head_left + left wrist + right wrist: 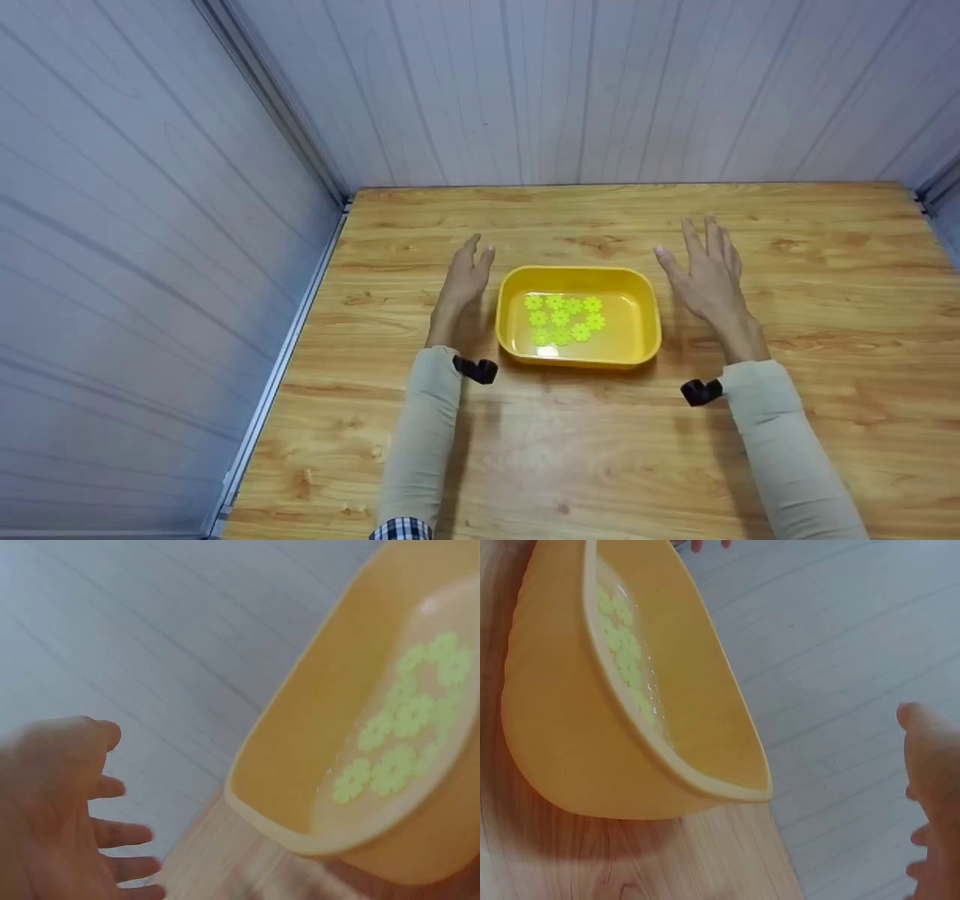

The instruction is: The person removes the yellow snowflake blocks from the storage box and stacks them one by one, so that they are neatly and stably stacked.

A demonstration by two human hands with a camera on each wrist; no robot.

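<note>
Left hand (463, 281): fingers straight and apart, thumb on the tub side, hand just beside the near end of a yellow rectangular tub with rounded corners, smooth and plastic-looking (577, 279). Gap visible, hand and tub apart. Right hand (709, 281): fingers extended and spread, thumb toward the tub, also apart from it, off its opposite end. Tub sits upright between the two hands, to the right of the left hand and to the left of the right hand, on a light-brown wood-grain table (570, 450).

Tub contents: about ten flat yellow-green flower-shaped pieces (560, 318), clustered on the base, edges close or touching. Cluster lies in the half nearer the left hand; bare base shows in the half nearer the right hand. Shiny patch on the base, in front of the cluster; cannot tell if it is liquid or just glare. Left wrist view has the flowers inside the walls, well below the rim. Right wrist view: same cluster, partly cut off by the tub's near wall, plus some fingertips past the far end.

Behind each hand, a beige fabric sleeve (424, 442) with a small black device at its cuff (476, 369).
</note>
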